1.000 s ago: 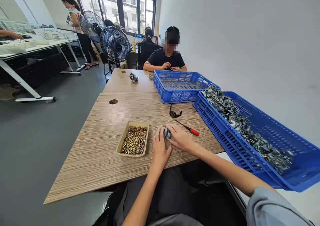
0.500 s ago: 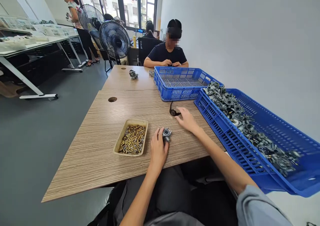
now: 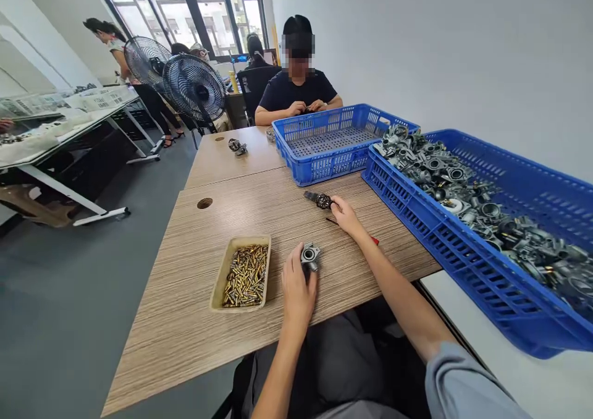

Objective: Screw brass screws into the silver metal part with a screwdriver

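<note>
My left hand (image 3: pixel 297 286) rests on the wooden table (image 3: pixel 194 264) and grips a small grey metal part (image 3: pixel 309 256) at its fingertips. My right hand (image 3: pixel 345 214) reaches forward and pinches a black ring-shaped piece (image 3: pixel 321 200) lying on the table. Under my right wrist lies a red-handled screwdriver (image 3: pixel 373 240), mostly hidden by the arm. A tan tray of brass screws (image 3: pixel 243 274) sits just left of my left hand.
A blue crate full of grey metal parts (image 3: pixel 467 187) stands at the right, overhanging the table edge. A second blue crate (image 3: pixel 331 142) sits behind it. A person in a dark shirt (image 3: pixel 296 88) works at the far end. Two fans (image 3: pixel 194 88) stand at the back left.
My right hand left the grey part, reached forward to the black piece and took hold of it. The left hand stayed on the grey part. The view shifted left.
</note>
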A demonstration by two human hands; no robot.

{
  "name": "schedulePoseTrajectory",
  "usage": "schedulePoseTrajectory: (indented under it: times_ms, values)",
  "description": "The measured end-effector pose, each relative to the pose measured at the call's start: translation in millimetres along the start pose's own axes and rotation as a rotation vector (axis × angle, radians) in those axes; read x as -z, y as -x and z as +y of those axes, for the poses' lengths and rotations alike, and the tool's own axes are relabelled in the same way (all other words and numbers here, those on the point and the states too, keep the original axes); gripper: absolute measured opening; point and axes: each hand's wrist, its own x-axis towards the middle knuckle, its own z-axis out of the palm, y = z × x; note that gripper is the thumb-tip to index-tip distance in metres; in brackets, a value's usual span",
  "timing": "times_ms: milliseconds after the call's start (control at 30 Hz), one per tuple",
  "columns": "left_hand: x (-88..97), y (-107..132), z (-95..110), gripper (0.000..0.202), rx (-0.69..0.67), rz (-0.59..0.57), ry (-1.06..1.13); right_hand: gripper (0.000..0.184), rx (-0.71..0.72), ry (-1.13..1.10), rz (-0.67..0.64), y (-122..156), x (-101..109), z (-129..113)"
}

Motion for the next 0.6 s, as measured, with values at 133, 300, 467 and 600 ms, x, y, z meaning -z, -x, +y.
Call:
schedulePoseTrajectory:
  times_ms: [133, 300, 467, 600]
  values:
    - [0.9, -1.5, 0.0, 0.066, 0.001, -0.002, -0.009, 0.027, -0.011, -0.077, 0.028, -2.3, 0.3, 4.5]
    - [0.8, -1.9, -1.3, 0.066, 0.000, -0.006, -0.017, 0.027, -0.015, -0.118, 0.019, -3.2, 3.0, 1.3]
    - [1.0, -2.0, -2.2, 0.065, 0.009, -0.017, -0.017, 0.031, -0.025, -0.063, -0.005, -2.1, 3.4, -1.6]
    - [1.0, -2.4, -1.9, 0.064, 0.008, -0.023, -0.015, 0.031, 0.009, 0.003, 0.070, -2.3, 1.6, -3.0]
